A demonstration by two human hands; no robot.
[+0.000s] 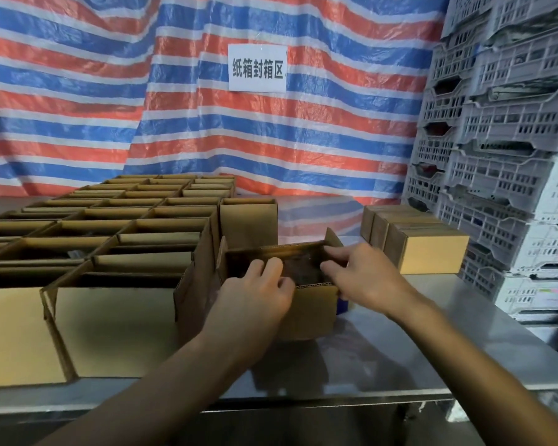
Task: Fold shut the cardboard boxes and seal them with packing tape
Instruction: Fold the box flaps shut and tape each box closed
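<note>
Across the left of the table (432,333) stand the unfolded boxes (116,239) — well over a dozen, packed too close to count exactly, so most of the job looks undone. At centre, one open box (313,312) is mid-fold: the left hand (258,288) curls over its near rim, and the right hand (358,272) grips its right flap. Further right sit three closed boxes (427,252) — tape on them I cannot make out.

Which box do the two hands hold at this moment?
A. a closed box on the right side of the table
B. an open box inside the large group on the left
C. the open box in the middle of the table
C: the left hand and the right hand both grip the rim of the open box in the middle of the table.
</note>
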